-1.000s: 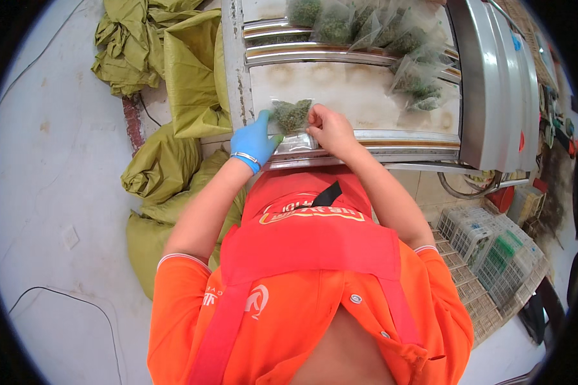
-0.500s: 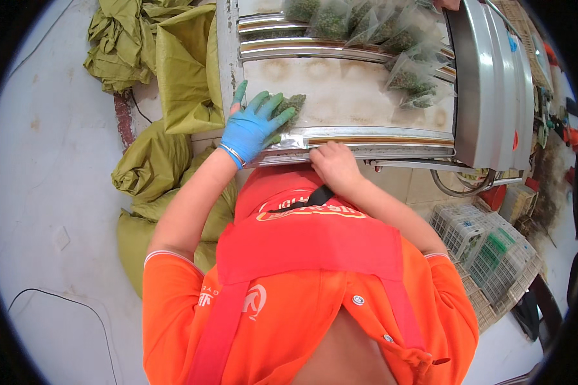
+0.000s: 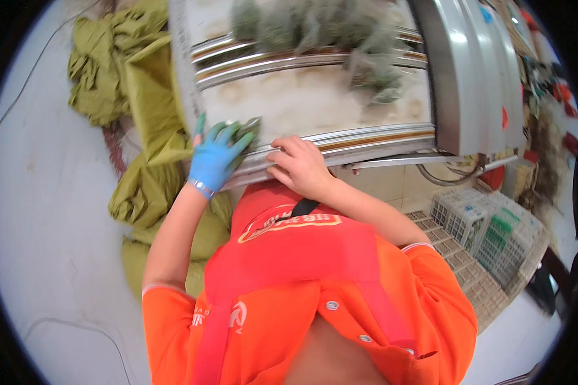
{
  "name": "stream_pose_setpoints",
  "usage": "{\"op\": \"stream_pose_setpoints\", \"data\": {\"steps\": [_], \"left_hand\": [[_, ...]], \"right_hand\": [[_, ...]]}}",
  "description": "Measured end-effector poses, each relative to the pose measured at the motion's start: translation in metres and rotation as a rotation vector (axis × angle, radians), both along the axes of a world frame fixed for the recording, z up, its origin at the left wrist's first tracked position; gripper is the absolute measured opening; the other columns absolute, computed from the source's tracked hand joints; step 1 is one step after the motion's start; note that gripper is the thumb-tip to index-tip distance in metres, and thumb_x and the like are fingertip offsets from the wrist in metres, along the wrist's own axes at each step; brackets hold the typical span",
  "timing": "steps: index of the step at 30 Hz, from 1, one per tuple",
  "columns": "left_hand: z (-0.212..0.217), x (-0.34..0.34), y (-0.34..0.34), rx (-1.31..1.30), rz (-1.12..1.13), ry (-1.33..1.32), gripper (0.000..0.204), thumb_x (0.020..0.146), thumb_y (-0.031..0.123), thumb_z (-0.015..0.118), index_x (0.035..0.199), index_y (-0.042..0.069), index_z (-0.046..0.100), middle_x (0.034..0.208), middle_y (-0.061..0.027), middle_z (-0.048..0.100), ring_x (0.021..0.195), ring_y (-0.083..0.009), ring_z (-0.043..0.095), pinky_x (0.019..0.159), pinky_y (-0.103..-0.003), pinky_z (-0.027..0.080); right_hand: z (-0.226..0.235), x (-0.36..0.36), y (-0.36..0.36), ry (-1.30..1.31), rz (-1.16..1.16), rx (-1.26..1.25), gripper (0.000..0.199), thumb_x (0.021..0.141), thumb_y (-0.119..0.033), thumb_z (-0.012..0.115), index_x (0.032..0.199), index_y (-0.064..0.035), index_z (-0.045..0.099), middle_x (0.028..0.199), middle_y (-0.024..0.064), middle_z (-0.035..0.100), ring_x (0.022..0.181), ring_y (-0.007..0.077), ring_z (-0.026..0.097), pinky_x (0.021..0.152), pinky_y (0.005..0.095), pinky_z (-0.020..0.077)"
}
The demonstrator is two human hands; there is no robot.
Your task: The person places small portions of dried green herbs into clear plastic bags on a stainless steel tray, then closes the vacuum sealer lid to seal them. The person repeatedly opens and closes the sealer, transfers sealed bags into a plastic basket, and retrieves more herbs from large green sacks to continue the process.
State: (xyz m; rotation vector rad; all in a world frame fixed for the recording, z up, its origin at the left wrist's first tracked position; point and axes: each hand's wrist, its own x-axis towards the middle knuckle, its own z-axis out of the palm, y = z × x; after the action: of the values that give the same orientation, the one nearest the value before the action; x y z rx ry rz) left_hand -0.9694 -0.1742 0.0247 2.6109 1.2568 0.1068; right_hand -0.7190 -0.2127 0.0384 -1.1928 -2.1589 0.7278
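- two hands: one left hand (image 3: 216, 153), one right hand (image 3: 302, 168)
- one blue glove (image 3: 209, 165) and one bracelet (image 3: 201, 188)
- one small bag of green plant matter (image 3: 250, 128) near the front edge
- at least five filled clear bags (image 3: 372, 72) in the far cluster, too blurred and overlapped for an exact count
- one silver curved cover (image 3: 475, 70)
- at least two brown strips (image 3: 379, 143) between metal rails
- at least four olive sacks (image 3: 149, 186), hard to separate where overlapping
- two pale crates (image 3: 457, 213)
- one orange shirt (image 3: 430, 301), three metal snaps (image 3: 332, 305)
- one red apron (image 3: 289, 256), two straps (image 3: 213, 340)
- two thin cables (image 3: 90, 328) along the floor
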Motion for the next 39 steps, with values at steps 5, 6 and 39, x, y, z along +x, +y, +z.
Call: {"op": "stream_pose_setpoints", "data": {"steps": [5,6,39], "left_hand": [[0.039,0.054,-0.002,-0.068,0.143,-0.297,0.065,0.078,0.026,0.078,0.140,0.018,0.058,0.136,-0.0148,0.056,0.128,-0.0349,0.050,0.116,-0.058,0.027],[0.042,0.071,-0.003,-0.121,0.167,-0.394,0.066,0.078,0.026,0.078,0.140,0.015,0.058,0.137,-0.0161,0.055,0.128,-0.0357,0.049,0.116,-0.056,0.028],[-0.007,0.096,0.031,-0.358,0.328,-0.068,0.052,0.084,0.033,0.075,0.125,0.007,0.057,0.089,-0.0144,0.071,0.071,-0.0289,0.068,0.071,-0.043,0.053]], "right_hand": [[0.033,0.123,0.047,-0.041,-0.873,0.077,0.056,0.079,-0.016,0.082,0.126,-0.0024,0.053,0.101,0.0083,0.057,0.089,0.0173,0.056,0.077,0.0328,0.0479],[0.035,0.140,0.060,-0.088,-0.958,0.172,0.060,0.080,-0.014,0.081,0.129,-0.0009,0.050,0.100,0.0068,0.056,0.084,0.0142,0.056,0.075,0.0298,0.0484],[-0.021,0.079,0.071,0.113,-0.177,-0.686,0.016,0.080,-0.001,0.069,0.090,-0.0037,0.056,0.074,0.0087,0.065,0.068,0.0243,0.067,0.061,0.0396,0.0527]]}}
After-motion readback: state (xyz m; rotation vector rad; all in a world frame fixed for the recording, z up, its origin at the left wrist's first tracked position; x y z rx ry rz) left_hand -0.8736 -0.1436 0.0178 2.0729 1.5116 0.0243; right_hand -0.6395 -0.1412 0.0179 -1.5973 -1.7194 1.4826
